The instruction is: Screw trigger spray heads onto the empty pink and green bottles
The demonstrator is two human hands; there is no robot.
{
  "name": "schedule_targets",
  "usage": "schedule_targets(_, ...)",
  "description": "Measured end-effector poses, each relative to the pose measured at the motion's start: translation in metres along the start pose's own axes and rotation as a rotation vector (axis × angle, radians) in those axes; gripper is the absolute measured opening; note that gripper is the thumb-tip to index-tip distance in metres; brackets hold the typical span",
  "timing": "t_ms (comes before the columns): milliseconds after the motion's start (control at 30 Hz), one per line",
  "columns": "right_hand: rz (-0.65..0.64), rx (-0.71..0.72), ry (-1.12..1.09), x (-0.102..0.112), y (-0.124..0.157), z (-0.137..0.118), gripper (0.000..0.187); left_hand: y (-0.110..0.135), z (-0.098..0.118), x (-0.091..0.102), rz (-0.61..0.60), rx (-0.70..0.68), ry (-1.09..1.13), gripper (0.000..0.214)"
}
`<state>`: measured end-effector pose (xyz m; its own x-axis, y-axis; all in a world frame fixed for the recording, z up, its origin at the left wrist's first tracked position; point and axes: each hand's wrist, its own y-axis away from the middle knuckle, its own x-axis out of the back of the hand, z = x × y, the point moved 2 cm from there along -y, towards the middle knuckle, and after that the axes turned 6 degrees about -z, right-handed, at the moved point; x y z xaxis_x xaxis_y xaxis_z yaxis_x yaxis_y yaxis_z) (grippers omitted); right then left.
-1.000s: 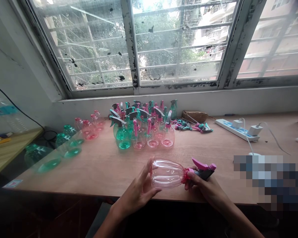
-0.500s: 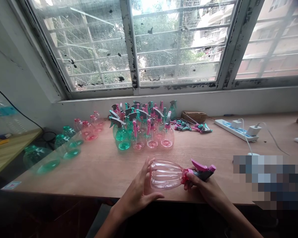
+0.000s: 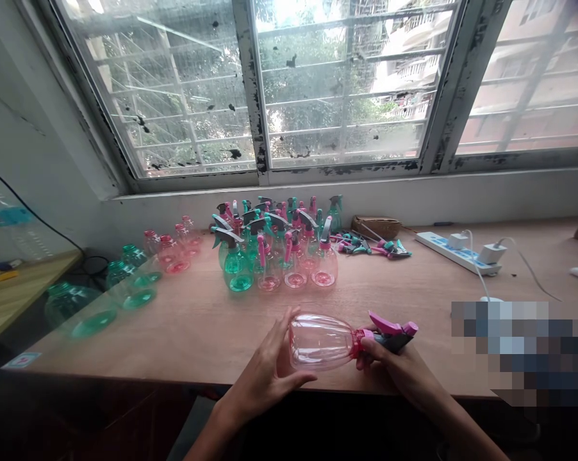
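Observation:
A clear pink spray bottle (image 3: pixel 320 342) lies sideways in the air above the table's front edge, its pink and dark grey trigger head (image 3: pixel 392 331) pointing right. My left hand (image 3: pixel 270 368) cups its base, with the thumb below and the fingers along the far side. Round the neck, just under the trigger head, the fingers and thumb of my right hand (image 3: pixel 382 358) are closed. Behind the bottle stands a cluster of upright spray bottles (image 3: pixel 296 259), green and pink, with trigger heads on.
Several open-necked green bottles (image 3: pixel 138 282) and pink bottles (image 3: pixel 173 253) stand at the left. Loose trigger heads (image 3: pixel 366 244) lie near a brown object (image 3: pixel 378 226) by the wall. A white power strip (image 3: pixel 450 251) with plugged-in chargers is at right.
The pink bottle looks turned slightly about its long axis, its ribs and highlights now placed differently. Both hands keep nearly the same position.

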<state>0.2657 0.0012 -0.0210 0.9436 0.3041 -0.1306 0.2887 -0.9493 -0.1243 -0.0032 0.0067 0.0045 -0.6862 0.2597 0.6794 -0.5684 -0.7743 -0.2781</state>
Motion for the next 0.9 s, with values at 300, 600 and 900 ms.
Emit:
schedule_targets(300,0.030,0.021,-0.062,0.0013,0.0017,0.0032,0.035,0.0007,0.0005,0.0008,0.026,0.022,-0.005,0.107)
schedule_targets(600,-0.007,0.056,-0.048,-0.0021,0.0012,-0.0042,0.030,-0.0031,0.0072,0.0064,0.037,0.135,0.084,0.099)
schedule_targets(900,0.052,0.032,0.050,-0.0030,0.0033,-0.0057,0.032,-0.0041,0.0006,0.0062,0.072,0.171,0.116,0.082)
